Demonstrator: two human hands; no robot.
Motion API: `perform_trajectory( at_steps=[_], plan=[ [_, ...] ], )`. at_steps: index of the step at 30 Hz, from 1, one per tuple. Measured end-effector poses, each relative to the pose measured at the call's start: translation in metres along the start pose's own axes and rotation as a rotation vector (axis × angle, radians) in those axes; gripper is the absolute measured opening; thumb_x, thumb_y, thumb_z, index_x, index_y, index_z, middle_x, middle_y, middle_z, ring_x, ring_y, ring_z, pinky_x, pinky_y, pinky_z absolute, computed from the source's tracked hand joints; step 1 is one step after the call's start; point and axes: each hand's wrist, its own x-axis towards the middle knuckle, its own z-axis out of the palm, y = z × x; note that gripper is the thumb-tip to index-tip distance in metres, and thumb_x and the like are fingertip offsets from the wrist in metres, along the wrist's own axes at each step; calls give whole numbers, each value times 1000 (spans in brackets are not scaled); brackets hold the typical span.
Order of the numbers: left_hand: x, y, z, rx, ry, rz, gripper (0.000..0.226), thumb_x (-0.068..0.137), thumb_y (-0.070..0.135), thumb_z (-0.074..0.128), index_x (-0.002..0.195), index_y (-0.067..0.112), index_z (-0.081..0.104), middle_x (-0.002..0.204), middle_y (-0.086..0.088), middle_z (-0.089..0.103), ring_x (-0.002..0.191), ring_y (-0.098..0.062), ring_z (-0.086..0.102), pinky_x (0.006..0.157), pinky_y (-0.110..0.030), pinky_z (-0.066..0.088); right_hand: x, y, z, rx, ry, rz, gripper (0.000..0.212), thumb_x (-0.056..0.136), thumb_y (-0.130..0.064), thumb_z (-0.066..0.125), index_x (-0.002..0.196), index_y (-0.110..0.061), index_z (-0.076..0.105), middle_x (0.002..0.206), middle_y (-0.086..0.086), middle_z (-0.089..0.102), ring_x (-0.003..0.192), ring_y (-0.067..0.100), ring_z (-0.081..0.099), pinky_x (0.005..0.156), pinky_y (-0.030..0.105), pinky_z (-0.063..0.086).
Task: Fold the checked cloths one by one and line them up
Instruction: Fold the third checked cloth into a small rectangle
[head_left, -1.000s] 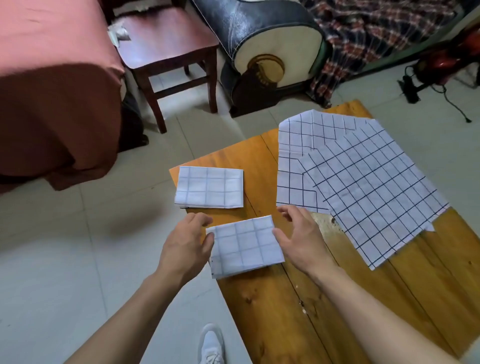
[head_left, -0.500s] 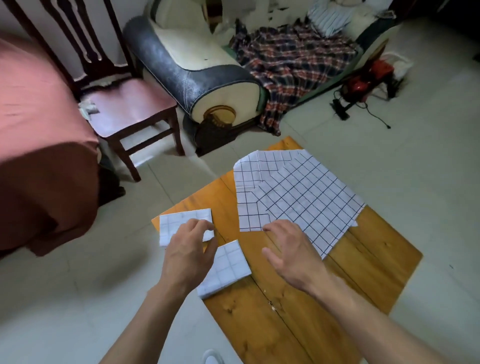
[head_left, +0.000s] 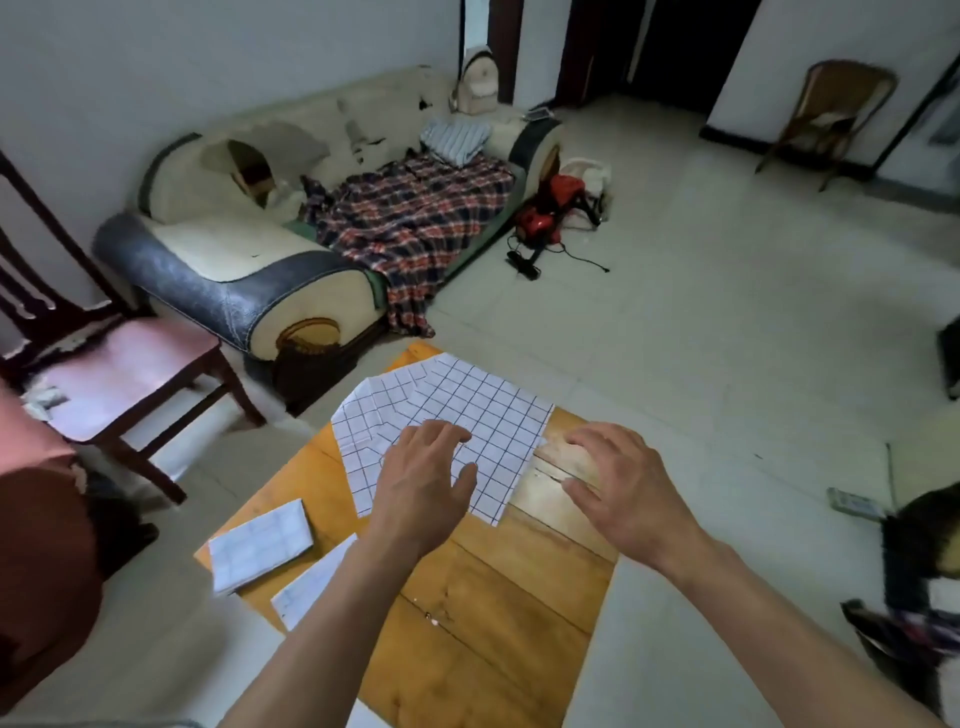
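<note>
Left hand (head_left: 423, 486) over unfolded checked cloths (head_left: 467, 410), grip apart, empty. Right hand (head_left: 626, 488) above desk (head_left: 498, 597), fingers spread. Two folded cloths (head_left: 260, 545) at desk's left edge.

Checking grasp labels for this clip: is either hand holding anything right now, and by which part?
Nothing is held. The left hand hovers open over the unfolded checked cloth; the right hand is open over the table.

The table (head_left: 483, 613) is glossy varnished wood. The checked cloths (head_left: 467, 410) look thin, matt and creased. The sofa (head_left: 228, 280) arm is shiny leather.
</note>
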Motion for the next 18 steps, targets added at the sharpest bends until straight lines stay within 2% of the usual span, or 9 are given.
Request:
perform_trajectory(
  at_steps=[2,6,9,12,18],
  plan=[
    [1,37,6,19,9,-11,34,95,39,57,127,27,55,130,7,55,121,-15,45,101,-34,40,-15,32,-24,20,33,8,43,91,-38,60,132,-27,52,138,-7,47,131,14,37,103,27,28],
    [-5,119,37,27,61,-116,32,95,36,58,125,25,57,131,6,56,122,-17,46,101,-36,39,-45,103,-65,69,88,15,44,91,-36,61,133,-25,53,140,-3,46,134,17,36,107,34,30],
    [-15,189,73,1,59,-196,33,95,35,58,126,26,56,133,5,54,124,-16,44,102,-36,36,-69,150,-90,70,61,0,46,92,-37,60,135,-24,51,142,-2,44,135,17,35,107,34,31],
    [-18,247,102,-13,26,-201,33,96,36,57,127,27,55,133,7,53,121,-14,45,98,-33,36,-91,187,-113,50,31,-11,49,93,-40,57,139,-25,47,145,-3,40,137,17,32,106,32,31],
    [11,298,120,20,12,-170,34,95,38,57,127,26,55,134,7,53,123,-15,46,101,-33,35,-100,247,-145,79,61,26,49,93,-42,57,139,-27,46,146,-5,39,139,14,28,108,33,31]
  ],
)
